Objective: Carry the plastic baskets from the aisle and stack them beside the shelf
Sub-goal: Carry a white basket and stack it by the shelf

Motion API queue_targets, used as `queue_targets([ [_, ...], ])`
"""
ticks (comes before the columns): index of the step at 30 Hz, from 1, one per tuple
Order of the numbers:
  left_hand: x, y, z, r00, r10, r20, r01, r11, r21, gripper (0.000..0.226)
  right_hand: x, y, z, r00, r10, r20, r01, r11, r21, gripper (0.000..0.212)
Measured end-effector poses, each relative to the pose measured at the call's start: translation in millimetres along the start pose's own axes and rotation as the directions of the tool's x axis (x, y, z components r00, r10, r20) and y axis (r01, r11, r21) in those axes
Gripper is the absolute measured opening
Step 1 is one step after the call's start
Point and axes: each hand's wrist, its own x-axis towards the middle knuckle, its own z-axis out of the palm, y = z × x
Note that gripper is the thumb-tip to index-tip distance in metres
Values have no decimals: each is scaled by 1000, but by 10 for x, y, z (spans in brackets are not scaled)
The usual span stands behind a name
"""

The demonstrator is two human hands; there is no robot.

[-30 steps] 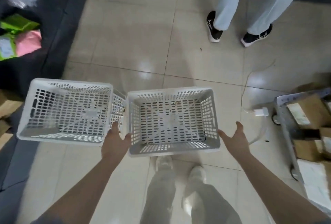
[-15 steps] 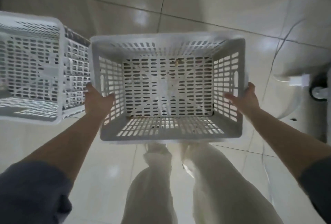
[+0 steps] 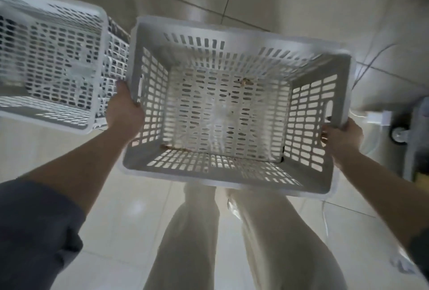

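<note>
Both arms reach forward and down, nearly straight, bare from the elbow. Left hand [image 3: 124, 110] clamps a side wall of the white slotted basket [image 3: 232, 108], fingers curled under its rim. Right hand [image 3: 342, 136] grips the opposite wall, thumb on the rim, fingertips pressed against the slots. Dark sleeve bunched on left upper arm. Legs in pale trousers stand below.
</note>
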Motion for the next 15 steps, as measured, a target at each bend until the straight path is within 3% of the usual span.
queue_targets([
  [6, -519, 201, -1196, 996, 84, -20, -84, 996, 9, 36, -838, -663, -931, 999, -27, 36, 25, 999, 39, 12],
  [15, -1159, 399, -3410, 969, 120, -218, -149, 981, -123, 34, -2327, -2249, -2302, 940, -341, 9, 341, 940, -11, 12],
])
